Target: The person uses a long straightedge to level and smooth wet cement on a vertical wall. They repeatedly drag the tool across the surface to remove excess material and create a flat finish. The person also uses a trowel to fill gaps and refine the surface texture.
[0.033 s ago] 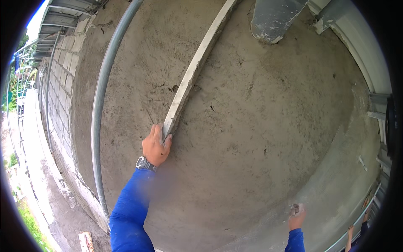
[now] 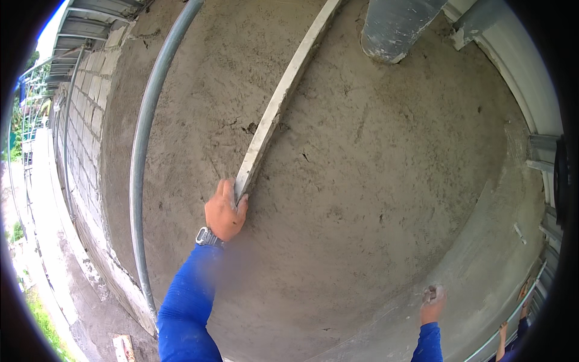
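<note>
Straightedge (image 2: 283, 99), long & pale, is laid flat on wet grey render of wall (image 2: 374, 181), lower end clasped by left hand (image 2: 224, 211), prob. so it drags level. Right hand (image 2: 432, 303) is closed round a small mortar-caked object, low on wall; grey pipe (image 2: 145, 139) runs alongside.

Single head cam, fisheye, facing close at plastered wall (image 2: 374, 199), forearms entering from lower edge, no 2nd view
</note>
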The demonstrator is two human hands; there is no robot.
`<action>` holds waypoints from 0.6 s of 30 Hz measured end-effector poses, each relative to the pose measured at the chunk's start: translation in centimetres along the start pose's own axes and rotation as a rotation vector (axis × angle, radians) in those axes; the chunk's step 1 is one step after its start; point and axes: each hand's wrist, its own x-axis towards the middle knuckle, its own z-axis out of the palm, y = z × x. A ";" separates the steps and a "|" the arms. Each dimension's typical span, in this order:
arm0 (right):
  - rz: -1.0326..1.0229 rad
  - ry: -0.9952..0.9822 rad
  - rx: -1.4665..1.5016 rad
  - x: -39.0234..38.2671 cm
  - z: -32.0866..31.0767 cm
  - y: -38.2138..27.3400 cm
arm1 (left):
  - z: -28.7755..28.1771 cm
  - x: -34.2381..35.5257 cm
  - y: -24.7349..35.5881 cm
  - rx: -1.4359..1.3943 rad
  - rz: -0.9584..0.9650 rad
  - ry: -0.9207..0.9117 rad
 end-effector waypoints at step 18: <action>-0.066 0.706 -0.233 16.5 3.3 0.9 | 2.9 -0.5 4.3 -0.065 -0.114 -0.046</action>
